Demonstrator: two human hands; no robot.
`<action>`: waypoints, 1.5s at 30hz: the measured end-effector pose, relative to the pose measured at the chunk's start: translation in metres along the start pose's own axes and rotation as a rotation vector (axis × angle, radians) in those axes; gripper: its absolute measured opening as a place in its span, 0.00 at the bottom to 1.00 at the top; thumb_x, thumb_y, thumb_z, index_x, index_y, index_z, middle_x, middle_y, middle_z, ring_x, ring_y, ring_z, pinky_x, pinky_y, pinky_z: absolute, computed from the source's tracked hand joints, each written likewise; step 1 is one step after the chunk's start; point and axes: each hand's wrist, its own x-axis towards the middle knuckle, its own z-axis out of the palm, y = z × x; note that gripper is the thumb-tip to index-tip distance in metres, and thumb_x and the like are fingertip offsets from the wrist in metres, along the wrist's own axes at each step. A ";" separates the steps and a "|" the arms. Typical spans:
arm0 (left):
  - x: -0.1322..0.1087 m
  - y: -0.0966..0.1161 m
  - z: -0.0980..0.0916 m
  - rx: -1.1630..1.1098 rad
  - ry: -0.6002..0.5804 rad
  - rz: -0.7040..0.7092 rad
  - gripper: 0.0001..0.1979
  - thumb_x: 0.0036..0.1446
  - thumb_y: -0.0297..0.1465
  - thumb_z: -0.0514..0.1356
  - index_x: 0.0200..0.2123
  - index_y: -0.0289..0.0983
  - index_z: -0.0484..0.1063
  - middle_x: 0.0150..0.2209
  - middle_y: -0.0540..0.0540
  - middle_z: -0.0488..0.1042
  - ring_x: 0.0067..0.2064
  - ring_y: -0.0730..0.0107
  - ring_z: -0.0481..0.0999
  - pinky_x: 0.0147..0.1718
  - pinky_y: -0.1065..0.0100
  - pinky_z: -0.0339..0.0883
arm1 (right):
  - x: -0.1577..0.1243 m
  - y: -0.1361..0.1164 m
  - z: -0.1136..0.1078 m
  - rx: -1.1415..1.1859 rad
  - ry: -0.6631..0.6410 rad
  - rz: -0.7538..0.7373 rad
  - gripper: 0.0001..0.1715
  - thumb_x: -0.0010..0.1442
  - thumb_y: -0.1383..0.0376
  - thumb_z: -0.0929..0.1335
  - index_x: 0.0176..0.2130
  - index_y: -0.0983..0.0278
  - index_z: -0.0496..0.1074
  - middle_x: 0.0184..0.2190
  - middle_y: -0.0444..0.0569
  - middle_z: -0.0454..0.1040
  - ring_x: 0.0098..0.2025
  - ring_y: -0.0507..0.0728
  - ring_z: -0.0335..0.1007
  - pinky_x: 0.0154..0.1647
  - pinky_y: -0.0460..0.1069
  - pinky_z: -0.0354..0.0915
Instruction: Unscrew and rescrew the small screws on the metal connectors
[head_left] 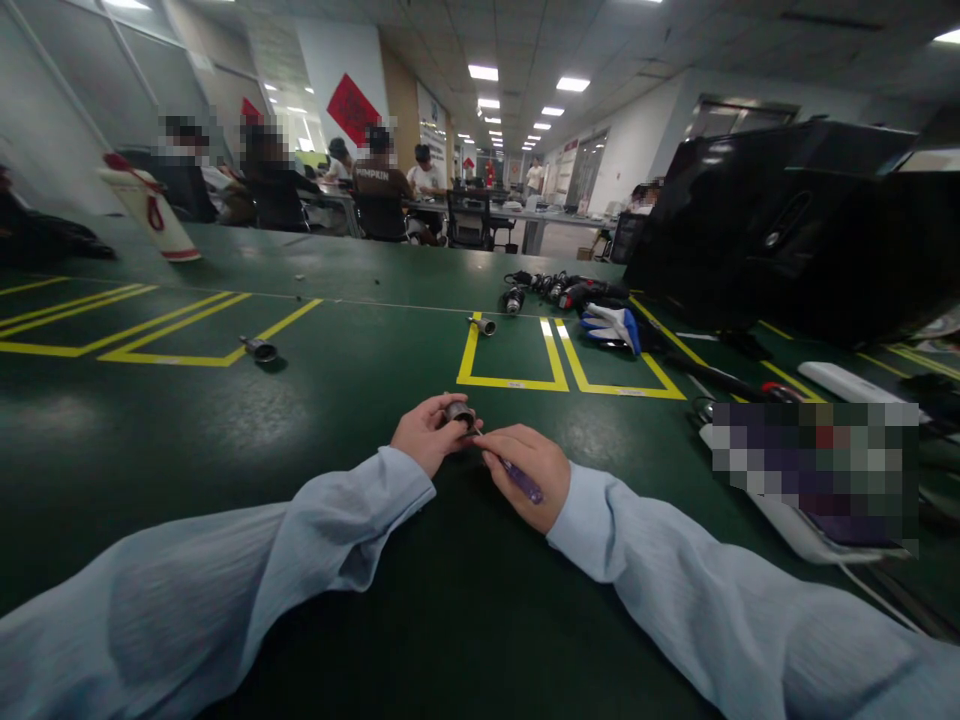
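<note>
Both forearms, in light blue sleeves (pixel 322 540), extend forward over the green tabletop (pixel 480 620) and converge near its centre. The right hand (pixel 543 460) grasps a purple-handled tool (pixel 529 488). The handle runs diagonally under the curled fingers, butt end toward the wearer; the thin shaft projects forward and left past the fingertips. The back of this hand faces up.

The left hand (pixel 424 437) grasps a cylindrical metal part (pixel 460 412). The part sits between the thumb on the near side and the fingers on the far side, raised toward the wearer's view. The tool's tip is at or just beside the part's lower edge; contact cannot be confirmed.

Farther left, a loose metal fitting (pixel 260 349) lies beside yellow tape (pixel 225 361). Ahead, a second metal fitting (pixel 487 326) lies at the left strip of a taped outline. To its right lies a blue-and-white glove (pixel 613 328). Beyond the tabletop, people (pixel 381 180) sit at desks.
</note>
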 end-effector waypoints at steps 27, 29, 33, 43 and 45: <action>0.001 0.003 0.004 -0.008 0.071 -0.082 0.20 0.39 0.15 0.57 0.39 0.31 0.67 0.34 0.44 0.72 0.31 0.68 0.75 0.26 0.70 0.72 | -0.002 0.002 0.001 0.019 0.027 -0.023 0.12 0.55 0.72 0.61 0.40 0.67 0.68 0.34 0.52 0.74 0.37 0.53 0.68 0.41 0.48 0.66; 0.000 0.003 0.004 -0.009 0.068 -0.078 0.20 0.39 0.15 0.56 0.40 0.31 0.67 0.35 0.44 0.72 0.32 0.68 0.75 0.26 0.70 0.72 | -0.002 0.002 0.002 0.017 0.029 -0.016 0.12 0.55 0.73 0.61 0.38 0.67 0.69 0.33 0.52 0.74 0.36 0.53 0.69 0.40 0.48 0.66; -0.002 0.003 0.004 -0.006 0.056 -0.067 0.21 0.39 0.16 0.58 0.40 0.31 0.67 0.35 0.43 0.73 0.34 0.66 0.75 0.27 0.70 0.72 | 0.000 0.002 0.001 0.030 0.006 -0.011 0.13 0.55 0.73 0.60 0.40 0.67 0.69 0.33 0.52 0.74 0.36 0.53 0.69 0.41 0.48 0.66; -0.002 0.007 0.006 -0.002 0.056 -0.099 0.20 0.37 0.15 0.58 0.39 0.31 0.67 0.36 0.43 0.73 0.34 0.65 0.76 0.25 0.71 0.72 | 0.000 0.001 0.000 -0.010 -0.021 -0.009 0.14 0.55 0.73 0.60 0.41 0.67 0.69 0.36 0.53 0.73 0.39 0.54 0.68 0.43 0.49 0.64; -0.001 0.006 0.005 -0.003 0.064 -0.097 0.20 0.37 0.15 0.57 0.38 0.30 0.68 0.35 0.43 0.73 0.33 0.65 0.76 0.25 0.70 0.73 | -0.001 0.002 -0.001 -0.001 -0.002 -0.017 0.14 0.55 0.73 0.60 0.41 0.67 0.68 0.36 0.53 0.73 0.38 0.53 0.68 0.42 0.48 0.64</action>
